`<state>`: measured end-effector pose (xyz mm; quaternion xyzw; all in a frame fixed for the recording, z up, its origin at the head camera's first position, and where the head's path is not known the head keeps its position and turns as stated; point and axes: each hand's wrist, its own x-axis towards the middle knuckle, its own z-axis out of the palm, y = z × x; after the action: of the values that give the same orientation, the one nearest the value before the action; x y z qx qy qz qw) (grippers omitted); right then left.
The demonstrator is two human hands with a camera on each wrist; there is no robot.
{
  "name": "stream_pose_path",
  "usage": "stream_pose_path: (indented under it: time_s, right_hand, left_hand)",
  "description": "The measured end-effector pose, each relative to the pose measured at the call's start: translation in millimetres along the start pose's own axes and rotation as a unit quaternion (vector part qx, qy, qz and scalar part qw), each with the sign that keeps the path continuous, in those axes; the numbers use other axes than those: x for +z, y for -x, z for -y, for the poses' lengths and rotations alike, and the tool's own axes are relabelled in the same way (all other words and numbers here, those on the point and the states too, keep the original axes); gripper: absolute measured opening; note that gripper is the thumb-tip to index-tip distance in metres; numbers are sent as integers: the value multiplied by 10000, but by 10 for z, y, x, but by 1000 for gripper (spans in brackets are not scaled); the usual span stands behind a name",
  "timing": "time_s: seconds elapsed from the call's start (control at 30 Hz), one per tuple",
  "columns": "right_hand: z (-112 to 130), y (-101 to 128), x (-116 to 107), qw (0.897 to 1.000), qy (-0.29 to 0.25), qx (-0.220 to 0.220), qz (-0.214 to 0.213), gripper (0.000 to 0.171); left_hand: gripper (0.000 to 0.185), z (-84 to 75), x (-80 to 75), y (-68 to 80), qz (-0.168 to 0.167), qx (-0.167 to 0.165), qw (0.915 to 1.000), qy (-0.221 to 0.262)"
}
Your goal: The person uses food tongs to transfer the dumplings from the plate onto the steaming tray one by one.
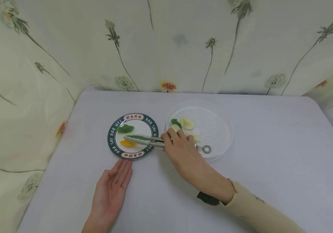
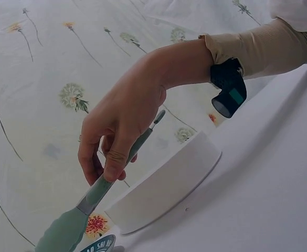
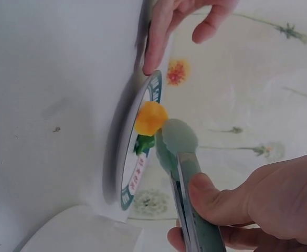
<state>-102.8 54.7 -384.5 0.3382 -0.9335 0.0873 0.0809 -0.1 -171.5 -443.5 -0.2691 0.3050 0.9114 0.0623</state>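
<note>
A round plate (image 1: 111, 137) with a dark green lettered rim holds a green dumpling (image 1: 125, 128) and an orange dumpling (image 1: 128, 143). My right hand (image 1: 176, 137) grips green-tipped metal tongs (image 1: 143, 139), which reach left over the plate. In the right wrist view the tong tips (image 3: 177, 139) hang close beside the orange dumpling (image 3: 150, 116), with nothing seen between them. My left hand (image 1: 115, 178) lies flat on the table, palm up, and its fingertips (image 3: 153, 60) touch the plate's near rim (image 3: 154, 92). The left wrist view shows the right hand (image 2: 122, 121) around the tongs (image 2: 64, 231).
A white perforated steamer tray (image 1: 216, 127) stands right of the plate and holds a green dumpling (image 1: 176, 122) and pale yellow ones (image 1: 187, 123). Its wall (image 2: 169, 186) shows in the left wrist view. Floral cloth walls enclose the white table (image 1: 271, 168) on three sides.
</note>
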Motion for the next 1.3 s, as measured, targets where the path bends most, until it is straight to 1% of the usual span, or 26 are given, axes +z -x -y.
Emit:
stream_pose_path:
  time_s: [0.13, 0.33, 0.6, 0.73, 0.93, 1.1, 1.2, 1.3]
  right_hand:
    - [-10, 23, -43, 9999, -125, 39, 79, 30]
    - [-17, 43, -79, 9997, -78, 78, 226, 31]
    - [-18, 88, -103, 9993, -143, -37, 350, 35]
    - [-7, 97, -89, 9996, -52, -106, 274, 37]
    - [10, 105, -41, 9998, 108, -143, 47, 33]
    - [-13, 99, -21, 9998, -138, -102, -82, 34]
    - [-30, 94, -22, 9994, -326, -60, -52, 35]
    - [-42, 94, -33, 9993, -374, -25, -20, 35]
  left_hand:
    - [63, -3, 0, -1, 26, -1, 10000, -11]
    - [62, -5, 4, 2, -14, -24, 10000, 30]
    - [63, -6, 5, -10, 34, -30, 10000, 33]
    - [62, -9, 6, -13, 1, -20, 10000, 59]
    - [63, 0, 19, -6, -15, 10, 10000, 47]
    - [61, 8, 24, -11, -113, -31, 9999, 68]
    - [61, 2, 20, -6, -110, -34, 9999, 57]
    - [61, -8, 16, -3, -73, -31, 10000, 45]
